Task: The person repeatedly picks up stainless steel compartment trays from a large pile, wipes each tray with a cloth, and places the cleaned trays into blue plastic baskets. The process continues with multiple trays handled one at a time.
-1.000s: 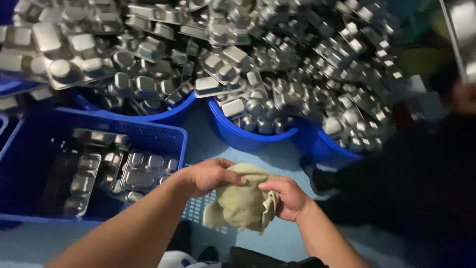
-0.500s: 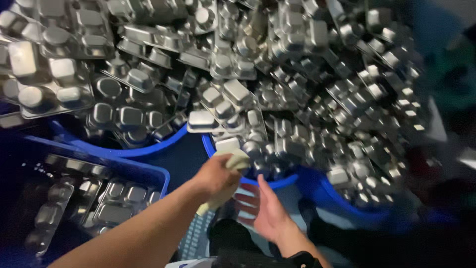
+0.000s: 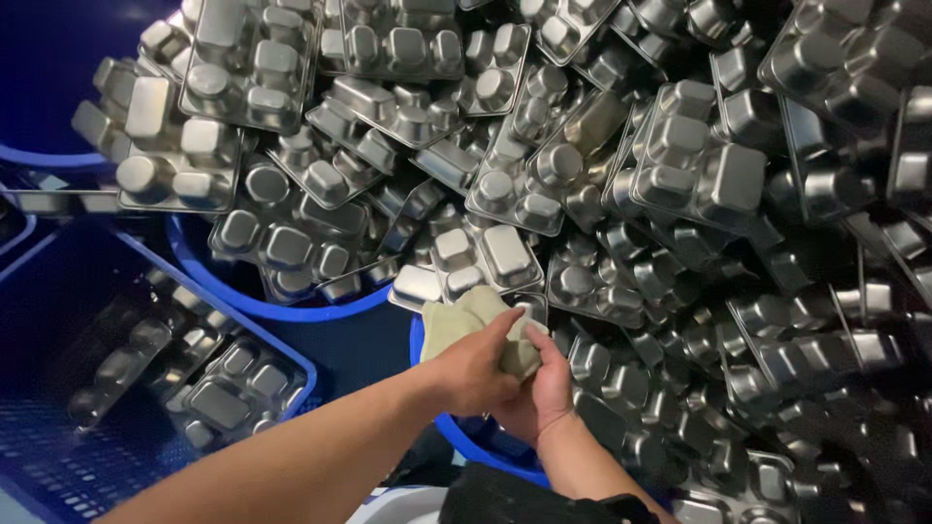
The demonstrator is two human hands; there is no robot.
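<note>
Steel trays everywhere, heaped upside down over blue tubs. Left hand is clamped on an olive-green cloth, pressing it against the tray just above the knuckles. Right hand sits right under it, fingers curled onto the same cloth (both gripping). Blue crate with more trays is off to the left.

No packages, labels, signs or screens show anywhere in the view, from twelve o'clock round to six; nothing printed or lit appears on any surface.
</note>
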